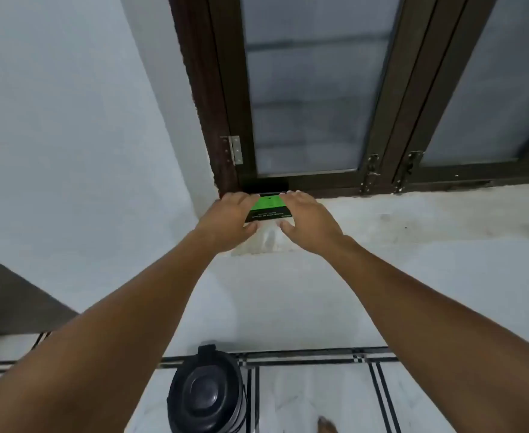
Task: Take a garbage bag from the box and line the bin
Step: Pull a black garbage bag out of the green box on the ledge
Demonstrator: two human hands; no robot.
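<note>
Bin [205, 390], black with its lid on, stands on the floor below both arms, contents hidden. Up on the sill [413, 220], the green-and-black box [268, 207] lies crosswise, gripped end to end between left hand [229, 220] and right hand [310, 220]. No bag is drawn yet.

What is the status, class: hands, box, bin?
Left hand and right hand each grip a side of the green box on the sill. Black bin below, lid closed, unlined. Nothing in the way.
</note>
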